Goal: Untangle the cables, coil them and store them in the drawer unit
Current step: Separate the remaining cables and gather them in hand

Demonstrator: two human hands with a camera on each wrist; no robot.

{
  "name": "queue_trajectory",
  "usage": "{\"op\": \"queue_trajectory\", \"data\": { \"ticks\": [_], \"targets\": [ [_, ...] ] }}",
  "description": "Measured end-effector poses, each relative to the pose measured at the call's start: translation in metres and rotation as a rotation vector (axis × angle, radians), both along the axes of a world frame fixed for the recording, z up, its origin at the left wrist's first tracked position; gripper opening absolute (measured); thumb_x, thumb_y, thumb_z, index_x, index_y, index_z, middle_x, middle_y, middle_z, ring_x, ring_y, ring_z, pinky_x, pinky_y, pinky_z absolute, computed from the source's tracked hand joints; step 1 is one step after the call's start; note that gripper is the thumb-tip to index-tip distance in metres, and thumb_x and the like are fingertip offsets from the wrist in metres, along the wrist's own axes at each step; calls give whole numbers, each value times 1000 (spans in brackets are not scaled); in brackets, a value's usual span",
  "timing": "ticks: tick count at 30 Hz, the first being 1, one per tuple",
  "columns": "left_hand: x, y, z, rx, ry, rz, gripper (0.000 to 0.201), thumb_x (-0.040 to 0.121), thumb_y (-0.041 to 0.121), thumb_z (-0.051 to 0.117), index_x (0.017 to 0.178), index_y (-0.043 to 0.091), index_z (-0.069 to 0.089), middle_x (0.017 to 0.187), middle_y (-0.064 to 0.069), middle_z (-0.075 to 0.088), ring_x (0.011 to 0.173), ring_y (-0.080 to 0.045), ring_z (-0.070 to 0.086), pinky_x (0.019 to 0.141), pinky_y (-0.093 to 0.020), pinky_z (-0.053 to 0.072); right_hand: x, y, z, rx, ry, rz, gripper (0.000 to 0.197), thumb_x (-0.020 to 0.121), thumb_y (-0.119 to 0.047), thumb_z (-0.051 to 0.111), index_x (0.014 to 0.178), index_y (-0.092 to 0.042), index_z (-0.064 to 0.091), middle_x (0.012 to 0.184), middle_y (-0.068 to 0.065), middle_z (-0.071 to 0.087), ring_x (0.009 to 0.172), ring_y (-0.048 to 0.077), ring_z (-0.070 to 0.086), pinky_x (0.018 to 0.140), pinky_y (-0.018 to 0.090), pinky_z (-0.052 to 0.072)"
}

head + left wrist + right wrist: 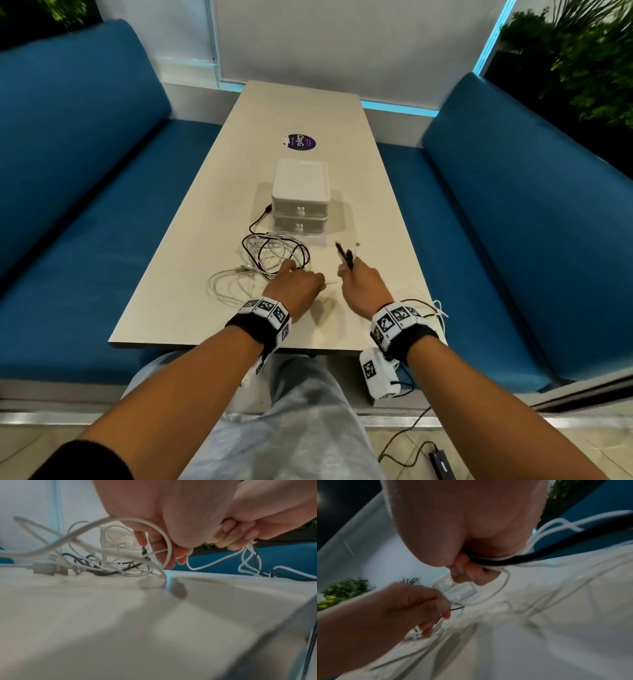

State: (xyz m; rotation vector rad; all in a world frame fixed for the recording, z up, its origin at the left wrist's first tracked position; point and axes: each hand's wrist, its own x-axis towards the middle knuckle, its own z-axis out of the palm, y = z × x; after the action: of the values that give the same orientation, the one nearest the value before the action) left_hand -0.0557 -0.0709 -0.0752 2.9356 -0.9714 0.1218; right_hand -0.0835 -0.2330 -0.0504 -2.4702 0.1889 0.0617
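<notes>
A tangle of black and white cables [272, 255] lies on the table in front of the white two-drawer unit [301, 198], whose drawers are both closed. My left hand [291, 270] reaches into the near side of the tangle. In the left wrist view it [159, 550] pinches a thin white cable [169, 540] that loops up from the pile [102, 563]. My right hand [347, 269] grips a bundle of black and white cable ends [346, 251] that stick up from the fist. The right wrist view shows its fingers [467, 568] curled round them.
Cables from my right hand trail off the table's near right edge [436, 310]. A white USB plug [49, 569] lies left of the pile. A purple sticker [300, 142] lies beyond the drawer unit. Blue benches [85, 192] flank the table, and a black adapter [442, 464] lies on the floor.
</notes>
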Motion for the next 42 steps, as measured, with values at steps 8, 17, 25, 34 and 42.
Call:
{"op": "queue_trajectory", "data": {
  "ticks": [8, 17, 25, 34, 42],
  "targets": [
    [1, 9, 12, -240, 207, 25, 14, 101, 18, 43, 102, 11, 55, 88, -5, 64, 82, -28, 59, 75, -37, 48, -5, 14, -7, 169, -75, 113, 28, 103, -24, 38, 120, -16, 57, 102, 4, 66, 89, 21, 58, 74, 29, 39],
    [6, 14, 7, -165, 149, -40, 14, 100, 19, 46, 108, 12, 55, 87, -7, 69, 81, -30, 62, 64, -33, 39, -5, 0, -9, 107, 17, 195, 33, 102, -34, 43, 128, -23, 59, 108, 5, 67, 98, 24, 60, 80, 31, 42],
    [12, 17, -12, -31, 24, -42, 29, 104, 29, 39, 114, 12, 61, 106, -9, 64, 104, -32, 54, 84, -38, 35, 1, -25, -8, -145, 42, 177, 31, 98, -42, 48, 109, -16, 63, 97, 11, 67, 81, 25, 58, 69, 34, 44],
    [15, 13, -5, -187, 12, -39, 28, 100, 21, 53, 91, -2, 65, 130, -16, 50, 109, -32, 51, 79, -44, 49, 2, -46, -1, -132, 108, 109, 29, 98, -40, 50, 105, -17, 64, 87, 7, 66, 72, 23, 59, 57, 29, 41],
    [5, 17, -6, 63, -114, 22, 29, 102, 38, 40, 104, 17, 59, 96, -4, 70, 98, -29, 59, 91, -39, 32, 2, -51, -2, -183, 133, 73, 30, 98, -41, 48, 108, -16, 61, 93, 9, 65, 77, 26, 60, 63, 33, 45]
  ]
}}
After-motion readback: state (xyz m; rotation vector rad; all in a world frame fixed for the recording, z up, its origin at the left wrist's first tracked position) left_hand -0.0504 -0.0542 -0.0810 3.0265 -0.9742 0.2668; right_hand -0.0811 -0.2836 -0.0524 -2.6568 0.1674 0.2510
